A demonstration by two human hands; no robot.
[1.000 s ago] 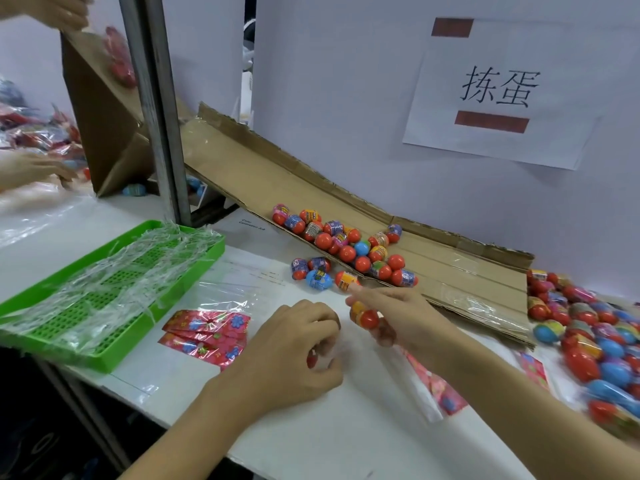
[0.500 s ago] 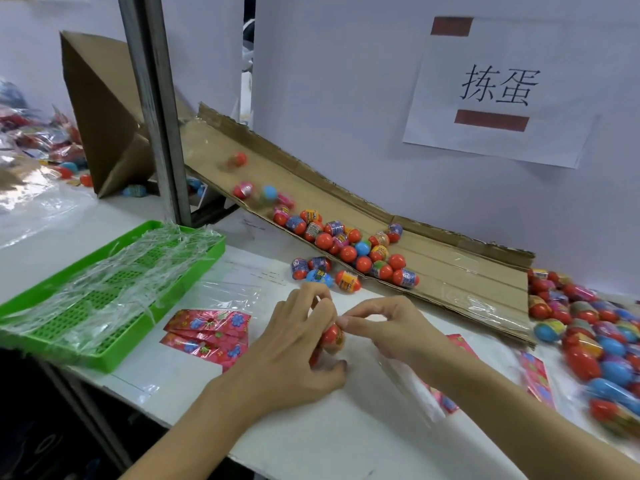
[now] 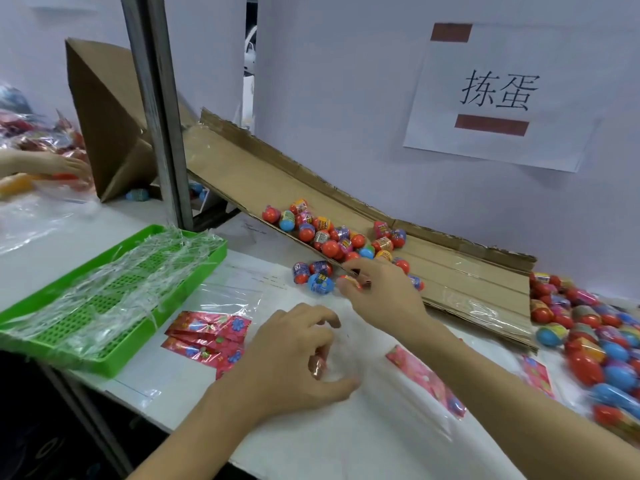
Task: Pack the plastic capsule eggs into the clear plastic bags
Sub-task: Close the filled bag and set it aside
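Observation:
My left hand (image 3: 294, 355) pinches the mouth of a clear plastic bag (image 3: 388, 403) lying flat on the white table; a capsule egg (image 3: 317, 363) shows through the bag under my fingers. My right hand (image 3: 381, 292) reaches forward, and its fingertips close on an orange-red capsule egg (image 3: 347, 280) beside a blue egg (image 3: 320, 284) at the foot of the cardboard ramp (image 3: 467, 271). Several more eggs (image 3: 332, 237) lie heaped on the ramp's lower edge.
A green tray (image 3: 207, 263) holding clear bags sits at the left. Red flowered header cards (image 3: 207, 336) lie near it. A big pile of eggs (image 3: 595, 344) fills the right edge. A metal post (image 3: 156, 109) stands behind the tray. Another person's hand (image 3: 65, 166) is at far left.
My right hand left the bag and moved forward to the loose eggs by the ramp. Eggs that were rolling down the ramp have joined the heap.

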